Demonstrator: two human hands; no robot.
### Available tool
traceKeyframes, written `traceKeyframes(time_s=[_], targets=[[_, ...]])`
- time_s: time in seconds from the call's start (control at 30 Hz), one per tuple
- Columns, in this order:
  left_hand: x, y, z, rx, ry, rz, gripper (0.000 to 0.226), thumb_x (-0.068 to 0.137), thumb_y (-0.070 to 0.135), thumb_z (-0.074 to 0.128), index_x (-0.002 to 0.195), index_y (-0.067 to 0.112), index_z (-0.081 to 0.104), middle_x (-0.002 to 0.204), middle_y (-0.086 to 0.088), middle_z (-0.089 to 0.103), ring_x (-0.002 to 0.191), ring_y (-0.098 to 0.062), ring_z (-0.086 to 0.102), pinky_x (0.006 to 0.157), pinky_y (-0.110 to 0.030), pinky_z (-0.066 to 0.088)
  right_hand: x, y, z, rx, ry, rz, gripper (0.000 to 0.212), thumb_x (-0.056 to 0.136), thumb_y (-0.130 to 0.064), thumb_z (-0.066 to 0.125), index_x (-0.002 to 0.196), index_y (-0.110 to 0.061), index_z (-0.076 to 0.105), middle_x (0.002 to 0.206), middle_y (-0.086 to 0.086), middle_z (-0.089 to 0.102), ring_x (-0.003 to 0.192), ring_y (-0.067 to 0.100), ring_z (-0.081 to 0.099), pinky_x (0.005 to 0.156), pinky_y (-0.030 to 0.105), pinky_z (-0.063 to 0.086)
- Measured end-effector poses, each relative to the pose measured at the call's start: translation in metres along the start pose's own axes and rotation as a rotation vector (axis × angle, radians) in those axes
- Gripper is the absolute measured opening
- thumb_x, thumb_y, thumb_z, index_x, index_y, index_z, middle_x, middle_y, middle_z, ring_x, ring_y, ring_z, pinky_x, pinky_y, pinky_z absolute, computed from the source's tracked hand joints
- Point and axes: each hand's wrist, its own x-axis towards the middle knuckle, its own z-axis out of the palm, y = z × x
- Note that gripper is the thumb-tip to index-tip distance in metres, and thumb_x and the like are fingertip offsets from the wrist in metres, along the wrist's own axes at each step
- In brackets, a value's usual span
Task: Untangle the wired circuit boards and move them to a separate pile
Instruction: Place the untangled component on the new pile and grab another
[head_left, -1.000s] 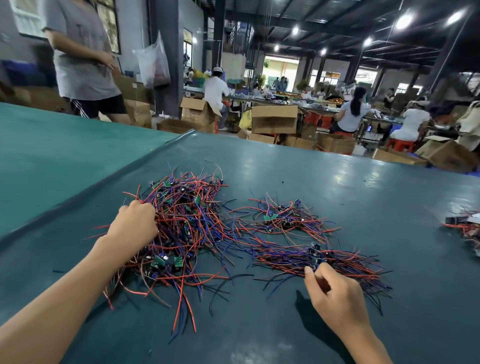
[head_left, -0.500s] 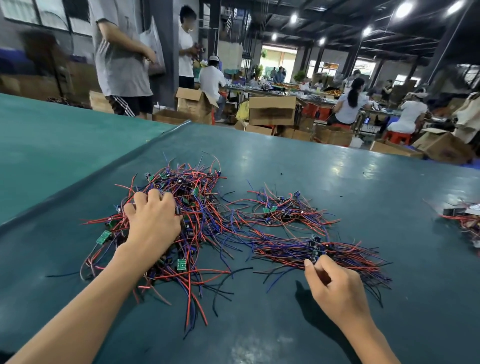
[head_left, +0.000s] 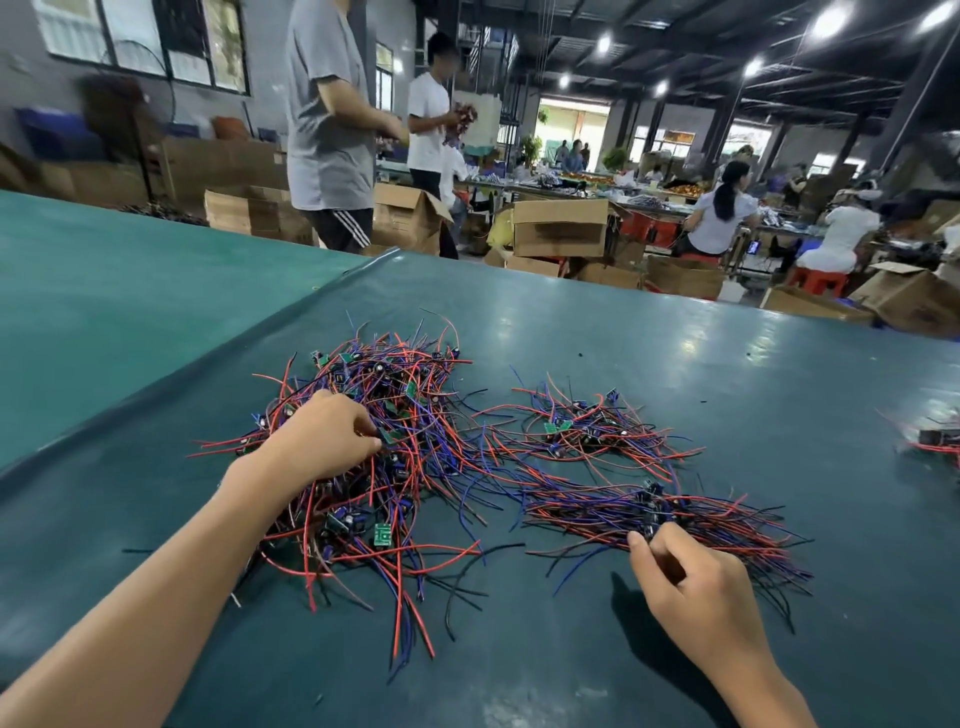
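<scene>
Wired circuit boards (head_left: 383, 534) mostly tangled in the heap (head_left: 405, 395) on the table (head_left: 675, 353), gripped by left hand (head_left: 322, 441) with curled fingers. Right hand (head_left: 696, 587) pinching the straightened bundle (head_left: 675, 512) (apparently the sorted pile, small so far). Most of the untangling left.

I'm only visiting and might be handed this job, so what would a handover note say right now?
Left hand: fingers curled into the big tangle, gripping wires there.
Right hand: fingers pinch the near edge of the straightened pile.
A small clump lies behind that pile on the table.
Done: some boards already lie apart in the straightened pile.
Left: most of the tangle is unsorted; pull boards free one by one and move them right.
</scene>
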Motion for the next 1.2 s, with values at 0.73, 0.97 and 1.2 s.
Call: traceKeyframes(time_s=[0.73, 0.97, 1.2], targets=[[-0.013, 0.037, -0.007, -0.429, 0.181, 0.229, 0.021, 0.088, 0.027, 0.063, 0.101, 0.039, 0.074, 0.085, 0.013, 0.071, 0.074, -0.01, 0.063, 0.079, -0.033, 0.052, -0.001, 0.005, 0.0, -0.005, -0.029, -0.046, 0.042, 0.082, -0.015, 0.078, 0.058, -0.021, 0.045, 0.042, -0.012, 0.037, 0.035, 0.008, 0.039, 0.038, 0.03, 0.034], [-0.013, 0.053, -0.045, -0.794, 0.368, 0.326, 0.011, 0.091, 0.026, 0.074, 0.1, 0.022, 0.079, 0.08, 0.005, 0.077, 0.069, -0.004, 0.062, 0.073, -0.023, 0.05, 0.001, 0.009, 0.004, 0.042, -0.025, -0.002, 0.042, 0.083, -0.014, 0.078, 0.06, -0.022, 0.045, 0.044, -0.008, 0.045, 0.036, 0.01, 0.042, 0.039, 0.032, 0.037], [-0.029, 0.076, -0.045, -1.5, -0.248, 0.438, 0.028, 0.102, 0.024, 0.053, 0.117, 0.006, 0.07, 0.076, -0.001, 0.058, 0.053, -0.009, 0.043, 0.056, -0.024, 0.044, -0.003, 0.007, 0.006, 0.148, -0.031, -0.009, 0.043, 0.085, -0.016, 0.077, 0.06, -0.028, 0.043, 0.045, -0.008, 0.045, 0.037, 0.009, 0.044, 0.038, 0.023, 0.035]])
